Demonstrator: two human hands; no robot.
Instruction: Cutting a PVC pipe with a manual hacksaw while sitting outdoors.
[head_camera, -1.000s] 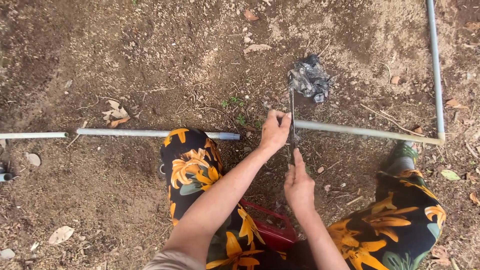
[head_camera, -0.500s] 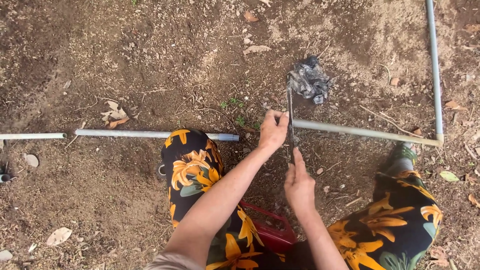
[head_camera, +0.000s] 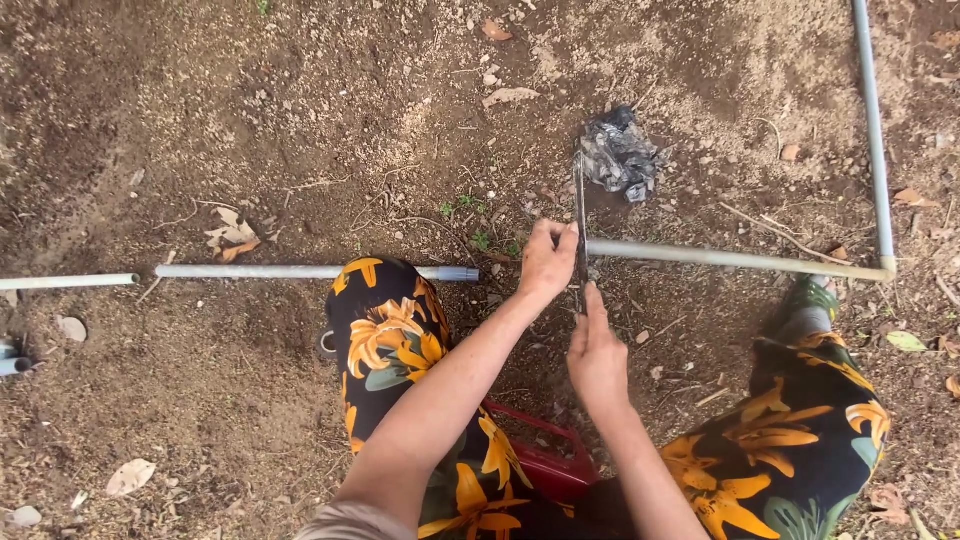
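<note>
Your right hand (head_camera: 597, 362) clamps the saw blade (head_camera: 580, 225), running up-frame across the left-to-right grey pipe (head_camera: 730, 260), whose cut end your nearer left hand (head_camera: 548, 262) grips.

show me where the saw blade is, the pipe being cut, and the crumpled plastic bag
saw blade (head_camera: 579, 215), head view, middle of the thin dark blade.
pipe being cut (head_camera: 740, 260), head view, bare grey stretch.
crumpled plastic bag (head_camera: 620, 155), head view, centre of the wad.

Blade (head_camera: 580, 225) crossing pipe (head_camera: 740, 260) end, left hand (head_camera: 548, 262) beside it, crumpled bag (head_camera: 620, 155) beyond, second pipe (head_camera: 300, 272) left
</note>
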